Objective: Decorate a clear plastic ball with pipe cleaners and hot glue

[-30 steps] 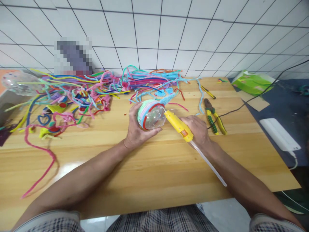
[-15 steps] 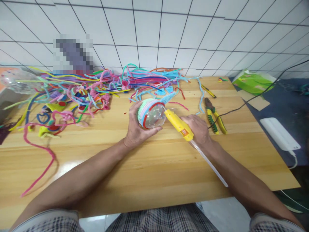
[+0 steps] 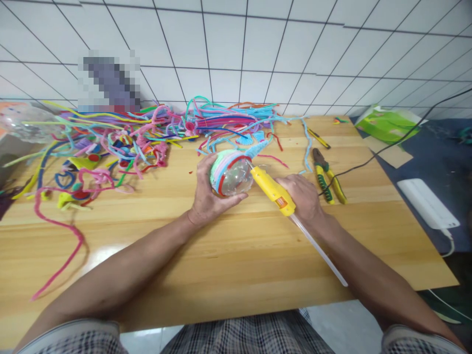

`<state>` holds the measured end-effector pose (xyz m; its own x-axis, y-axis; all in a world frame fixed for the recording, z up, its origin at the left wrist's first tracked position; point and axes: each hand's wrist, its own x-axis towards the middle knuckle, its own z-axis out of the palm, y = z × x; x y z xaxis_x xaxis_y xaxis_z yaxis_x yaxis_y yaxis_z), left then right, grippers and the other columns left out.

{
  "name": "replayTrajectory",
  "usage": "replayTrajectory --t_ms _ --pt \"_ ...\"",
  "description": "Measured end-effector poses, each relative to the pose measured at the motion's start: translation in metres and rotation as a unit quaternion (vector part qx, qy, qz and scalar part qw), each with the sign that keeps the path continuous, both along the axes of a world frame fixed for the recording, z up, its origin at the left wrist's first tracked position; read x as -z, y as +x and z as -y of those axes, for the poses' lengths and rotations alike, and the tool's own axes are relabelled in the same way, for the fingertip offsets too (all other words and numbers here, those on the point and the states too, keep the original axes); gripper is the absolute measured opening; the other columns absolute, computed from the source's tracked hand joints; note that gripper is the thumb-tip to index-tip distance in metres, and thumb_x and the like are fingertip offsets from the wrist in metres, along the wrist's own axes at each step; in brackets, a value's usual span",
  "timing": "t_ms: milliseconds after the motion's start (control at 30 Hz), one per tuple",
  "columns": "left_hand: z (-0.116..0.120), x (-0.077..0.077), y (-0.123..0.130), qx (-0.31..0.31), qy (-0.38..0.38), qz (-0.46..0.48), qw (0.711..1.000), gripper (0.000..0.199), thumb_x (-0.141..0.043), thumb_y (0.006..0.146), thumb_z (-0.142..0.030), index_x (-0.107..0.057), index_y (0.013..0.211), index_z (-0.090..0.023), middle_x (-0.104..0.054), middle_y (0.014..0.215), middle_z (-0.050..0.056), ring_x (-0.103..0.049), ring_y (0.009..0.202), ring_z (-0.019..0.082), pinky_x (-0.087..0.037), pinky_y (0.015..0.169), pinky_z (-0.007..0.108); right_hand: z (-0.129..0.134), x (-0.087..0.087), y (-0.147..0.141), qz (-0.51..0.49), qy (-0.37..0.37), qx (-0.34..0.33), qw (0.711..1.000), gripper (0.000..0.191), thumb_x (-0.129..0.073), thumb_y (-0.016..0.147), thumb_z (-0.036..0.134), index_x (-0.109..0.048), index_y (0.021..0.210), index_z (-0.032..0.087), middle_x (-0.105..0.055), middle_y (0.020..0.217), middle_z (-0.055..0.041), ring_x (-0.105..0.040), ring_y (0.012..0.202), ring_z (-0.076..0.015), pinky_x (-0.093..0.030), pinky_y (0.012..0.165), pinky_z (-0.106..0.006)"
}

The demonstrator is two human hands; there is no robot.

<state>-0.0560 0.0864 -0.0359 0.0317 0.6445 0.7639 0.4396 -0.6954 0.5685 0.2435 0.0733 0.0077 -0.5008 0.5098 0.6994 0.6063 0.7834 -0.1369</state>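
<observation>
A clear ball [image 3: 238, 178] is partly wrapped in green, lilac, blue and red fuzzy stems, with a light blue piece sticking out at its upper right. My left hand [image 3: 206, 191] is curled around its left and lower side. My right hand [image 3: 302, 196] grips a yellow glue gun [image 3: 271, 187], whose nozzle is at the ball's right side near the red band. A clear glue stick [image 3: 320, 250] sticks out of the gun's back end, over the wooden table [image 3: 228, 265].
Colourful pipe cleaners [image 3: 147, 132] are heaped along the wall. Pliers [image 3: 328, 179] and a yellow cutter [image 3: 319, 139] lie right of the heap. A black cable [image 3: 372, 157] crosses the table's right side, near a white power strip [image 3: 427, 204].
</observation>
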Motion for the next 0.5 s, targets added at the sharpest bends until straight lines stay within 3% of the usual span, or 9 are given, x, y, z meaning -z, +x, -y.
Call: replayTrajectory --t_ms 500 --pt "0.0009 -0.0017 0.0011 -0.008 -0.006 -0.019 1.000 0.116 -0.097 0.079 -0.077 -0.036 0.168 -0.034 -0.054 0.161 0.015 -0.059 0.152 0.041 -0.052 0.129 0.065 0.0058 -0.0076 -0.0063 0.002 -0.002 -0.006 1.000 0.034 -0.056 0.115 0.042 -0.074 0.134 0.020 -0.080 0.092 -0.0071 -0.075 0.083 -0.0254 -0.057 0.078 -0.041"
